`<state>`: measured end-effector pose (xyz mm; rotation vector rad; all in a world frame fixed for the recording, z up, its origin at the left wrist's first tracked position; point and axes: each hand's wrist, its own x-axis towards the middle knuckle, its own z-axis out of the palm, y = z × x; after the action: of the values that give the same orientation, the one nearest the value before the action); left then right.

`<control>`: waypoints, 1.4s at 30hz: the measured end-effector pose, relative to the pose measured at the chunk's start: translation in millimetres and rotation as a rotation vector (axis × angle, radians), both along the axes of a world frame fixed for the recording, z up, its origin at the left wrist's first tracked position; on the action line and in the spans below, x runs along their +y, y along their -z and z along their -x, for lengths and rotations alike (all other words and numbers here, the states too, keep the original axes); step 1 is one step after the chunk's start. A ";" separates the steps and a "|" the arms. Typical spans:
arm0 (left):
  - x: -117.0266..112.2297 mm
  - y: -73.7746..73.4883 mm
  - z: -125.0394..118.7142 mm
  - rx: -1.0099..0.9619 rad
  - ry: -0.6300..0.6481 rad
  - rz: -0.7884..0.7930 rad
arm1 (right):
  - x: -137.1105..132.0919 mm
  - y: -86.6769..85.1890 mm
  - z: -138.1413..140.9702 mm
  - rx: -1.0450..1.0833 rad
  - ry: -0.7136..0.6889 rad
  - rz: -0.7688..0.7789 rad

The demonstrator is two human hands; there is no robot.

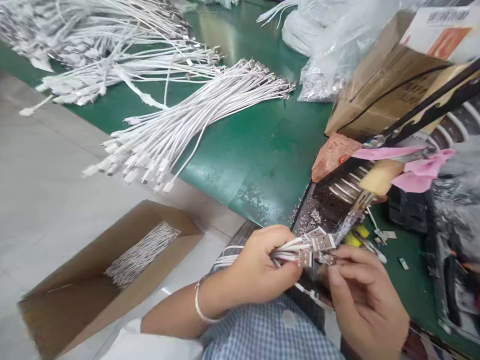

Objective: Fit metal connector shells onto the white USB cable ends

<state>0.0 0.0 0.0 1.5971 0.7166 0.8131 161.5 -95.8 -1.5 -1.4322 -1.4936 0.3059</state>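
Clearly, the grip of the left hand (268,270) is closed around several white cables (287,254), and their metal plugs (324,242) come out between the thumb and the fingers, pointing toward the right hand. The other part of these cables appears behind the wrist, which wears a thin bracelet (199,305). The grip of the right hand (365,295) is nearly closed: its thumb and forefinger are bent close together, just beside the plugs. Whether they pinch one of them, I cannot tell. Both hands are in front of the checked clothing (270,330), near the edge of the green table (273,145).

On this table, a large bundle of white cables (195,115) lies aslant, with one end reaching over the table's edge. Behind it there is a bigger, tangled heap of cables (86,30). To the right stand a clear plastic bag (326,80) and a brown cardboard box (367,85); near the box lies a reddish block (333,157), close to a pink strip (414,180). On the floor (75,165), at the left, an open carton (93,260) contains more white cables (144,255).
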 end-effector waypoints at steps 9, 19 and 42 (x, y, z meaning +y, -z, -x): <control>-3.2 -3.4 4.2 0.018 0.007 0.049 | -4.1 -0.2 -2.5 -0.030 -0.008 0.025; -10.4 3.2 22.3 0.039 0.137 0.081 | -21.6 -1.7 -0.2 0.175 -0.066 0.139; -24.7 21.1 28.2 0.211 0.507 -0.038 | -21.2 -5.7 -0.4 0.381 -0.289 0.194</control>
<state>-28.2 -24.7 -21.1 1.8109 0.4102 0.2926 161.9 -117.0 4.2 -1.2168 -1.3767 0.8720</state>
